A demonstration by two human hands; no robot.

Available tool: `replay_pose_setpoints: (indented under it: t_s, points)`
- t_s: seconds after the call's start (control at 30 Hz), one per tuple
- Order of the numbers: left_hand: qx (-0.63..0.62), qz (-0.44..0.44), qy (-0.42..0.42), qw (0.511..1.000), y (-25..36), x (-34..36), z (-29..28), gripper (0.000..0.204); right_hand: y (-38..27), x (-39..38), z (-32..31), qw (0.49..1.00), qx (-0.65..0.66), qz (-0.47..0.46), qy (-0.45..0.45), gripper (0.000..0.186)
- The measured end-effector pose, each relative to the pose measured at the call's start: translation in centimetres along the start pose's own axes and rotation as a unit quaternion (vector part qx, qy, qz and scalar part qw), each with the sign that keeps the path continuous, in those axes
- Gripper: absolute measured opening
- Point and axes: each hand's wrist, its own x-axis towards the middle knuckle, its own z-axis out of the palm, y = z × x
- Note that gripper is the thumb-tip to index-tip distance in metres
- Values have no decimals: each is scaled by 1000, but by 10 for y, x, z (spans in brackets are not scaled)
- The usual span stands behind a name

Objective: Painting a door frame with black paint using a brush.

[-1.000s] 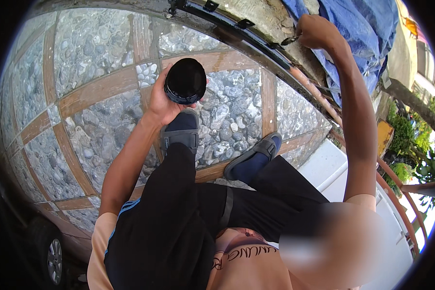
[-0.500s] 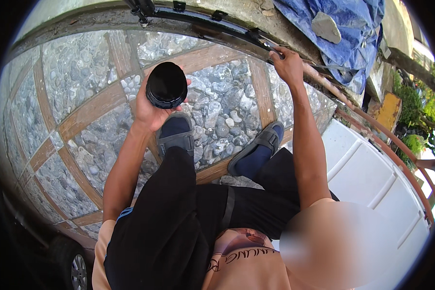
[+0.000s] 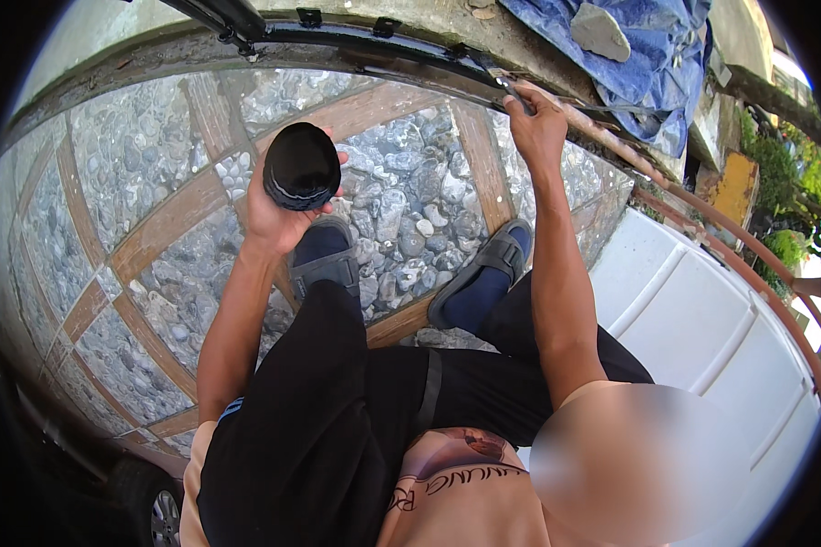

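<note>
My left hand (image 3: 278, 214) is raised in front of me and shut on a round black container (image 3: 301, 167), whose dark side faces the camera. My right hand (image 3: 536, 123) reaches forward to a curved metal rail (image 3: 702, 223). It pinches a thin brush-like tool (image 3: 504, 85) whose tip touches the rail where the black part meets the reddish-brown part. Below my hands are my two feet in grey slippers (image 3: 324, 260) and black trousers, on pebble paving (image 3: 401, 201) with brown strips.
A blue tarp (image 3: 639, 73) with a flat stone (image 3: 600, 30) on it lies beyond the rail. A white panelled surface (image 3: 702, 319) is at the right, with green plants behind it. A car wheel (image 3: 160, 515) shows at the lower left.
My right hand has come down from high at the right to the rail's near part. My left hand with the container has drifted a little left.
</note>
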Motion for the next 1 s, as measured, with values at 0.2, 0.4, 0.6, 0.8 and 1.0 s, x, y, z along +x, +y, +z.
replay_pose_setpoints:
  t_s: [0.2,0.4,0.6,0.8,1.0]
  points:
    - [9,-5,3,1000,3,-4,-6,73,3,39,-54,996,86,-21,-27,31]
    - [-15,9,19,1000,4,-6,-4,67,-29,159,-86,964,-30,-73,-254,35]
    - [11,19,37,999,4,-14,0,71,-45,223,-63,880,-247,-190,-358,36]
    - [-19,31,15,999,0,-24,4,71,-50,242,-45,865,-262,-202,-377,36]
    - [-29,66,58,996,-4,-34,12,68,-67,249,-34,843,-326,-119,-411,38]
